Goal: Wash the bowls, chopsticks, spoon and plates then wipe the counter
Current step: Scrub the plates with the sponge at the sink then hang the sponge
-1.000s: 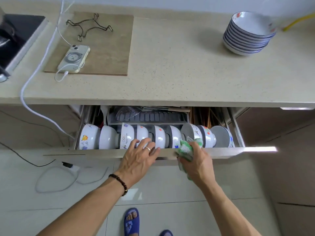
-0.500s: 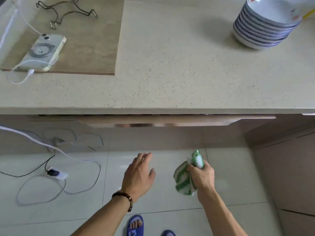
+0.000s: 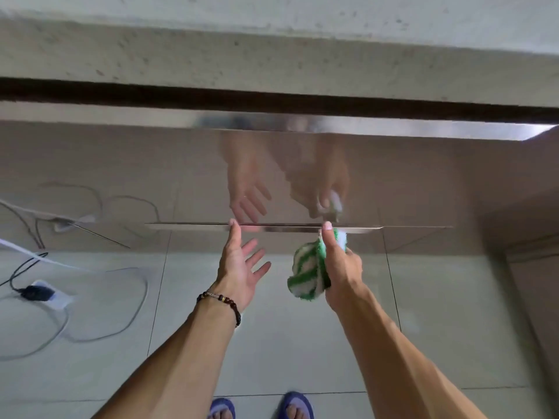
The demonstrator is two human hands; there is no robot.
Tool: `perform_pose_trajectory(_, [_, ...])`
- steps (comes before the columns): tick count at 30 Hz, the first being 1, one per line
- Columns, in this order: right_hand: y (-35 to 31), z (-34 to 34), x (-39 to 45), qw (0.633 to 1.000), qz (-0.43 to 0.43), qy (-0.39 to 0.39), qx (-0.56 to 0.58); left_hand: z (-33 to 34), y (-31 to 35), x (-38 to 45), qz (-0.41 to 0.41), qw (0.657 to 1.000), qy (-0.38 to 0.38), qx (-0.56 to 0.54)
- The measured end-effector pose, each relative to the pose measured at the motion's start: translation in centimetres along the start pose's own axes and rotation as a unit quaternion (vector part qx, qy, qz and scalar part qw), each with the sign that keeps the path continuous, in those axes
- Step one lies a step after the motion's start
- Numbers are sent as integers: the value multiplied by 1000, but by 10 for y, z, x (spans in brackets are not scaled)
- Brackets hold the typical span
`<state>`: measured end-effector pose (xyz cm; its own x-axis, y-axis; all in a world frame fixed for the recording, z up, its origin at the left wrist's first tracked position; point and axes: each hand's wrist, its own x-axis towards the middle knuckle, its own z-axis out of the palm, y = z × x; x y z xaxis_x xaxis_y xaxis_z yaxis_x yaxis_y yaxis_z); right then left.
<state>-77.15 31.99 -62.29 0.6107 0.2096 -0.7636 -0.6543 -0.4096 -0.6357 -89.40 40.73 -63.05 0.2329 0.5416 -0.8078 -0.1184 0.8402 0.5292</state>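
counter edge (image 3: 272, 55): spans the 12 o'clock side, above the glossy drawer front (image 3: 121, 164).
my left hand (image 3: 242, 267): fingers spread, holding nothing, thumb tip at the metal handle strip (image 3: 196, 226).
my right hand (image 3: 340, 267): clutching the green-and-white cloth (image 3: 305, 273), thumb up, at 3 o'clock of my left.

Speckled stone counter edge (image 3: 272, 55) w/ glossy beige cabinet front (image 3: 121, 164) below, pale tiled floor (image 3: 272, 343).
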Motion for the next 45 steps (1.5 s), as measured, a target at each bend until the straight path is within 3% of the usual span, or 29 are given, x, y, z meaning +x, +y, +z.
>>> perform_pose_trajectory(4, [0,-1,31,998,-10,-44,40,14,-3,25,13,995,-54,-88])
perform_pose_trajectory(12, [5,-17,52,995,19,-83,58,22,-13,35,47,995,-5,-84])
perform_pose_trajectory(15, [11,-21,44,998,22,-53,38,17,-20,35,44,997,25,-54])
perform_pose_trajectory(21, [17,-35,22,996,-57,42,-63,1,-29,27,28,998,53,-33])
perform_pose_trajectory(24, [24,-43,11,960,-156,98,-209,-3,-34,14,16,998,52,-29])
perform_pose_trajectory(27, [37,-45,-5,877,-289,66,-379,-13,-50,-11,18,997,60,54])
perform_pose_trajectory(28, [42,-44,-9,849,-313,44,-424,-21,-56,-20,37,984,76,159])
perform_pose_trajectory(29, [46,-41,-14,823,-326,23,-466,-32,-61,-28,80,947,96,295])
perform_pose_trajectory(31, [54,-37,-20,766,-335,-20,-548,-55,-69,-40,230,800,133,537])
perform_pose_trajectory(33, [61,-37,-25,723,-321,-42,-610,-76,-70,-43,385,649,108,648])
perform_pose_trajectory(35, [71,-42,-32,703,-308,-38,-641,-95,-73,-37,424,552,64,715])
perform_pose_trajectory(36, [75,-46,-34,698,-304,-36,-648,-102,-75,-35,417,531,47,736])
perform_pose_trajectory(42, [99,-64,-58,695,-277,-44,-662,-121,-92,-57,424,491,-2,761])
perform_pose_trajectory(45, [113,-74,-72,721,-259,-60,-640,-127,-102,-75,340,474,-9,812])
